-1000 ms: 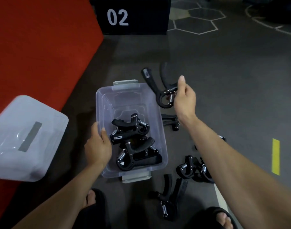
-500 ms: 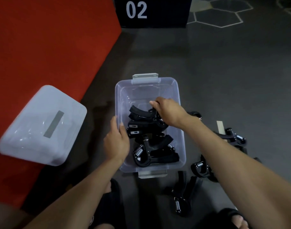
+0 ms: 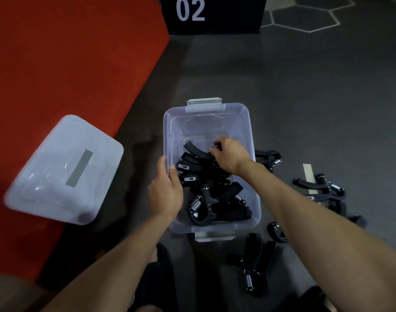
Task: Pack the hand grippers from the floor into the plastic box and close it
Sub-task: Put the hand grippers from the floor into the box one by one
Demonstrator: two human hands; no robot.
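Note:
A clear plastic box [image 3: 206, 113] stands open on the dark floor, with several black hand grippers piled inside. My right hand [image 3: 232, 157] reaches into the box and is closed on the top hand gripper [image 3: 196, 152]. My left hand [image 3: 165, 192] grips the box's left wall. Loose hand grippers lie on the floor: one in front of the box [image 3: 253, 266], one right of the box [image 3: 269, 157], and more at the far right [image 3: 323, 188]. The box lid [image 3: 64, 170] rests to the left, partly on the red mat.
A red mat [image 3: 68, 64] covers the left side. A black block marked 02 [image 3: 212, 14] stands at the back. Tape strip [image 3: 308, 174] lies on the floor at right. My feet in dark sandals show at the bottom edge.
My right hand carried a hand gripper from above the floor beyond the box down into the box onto the pile. The left hand stayed on the box wall.

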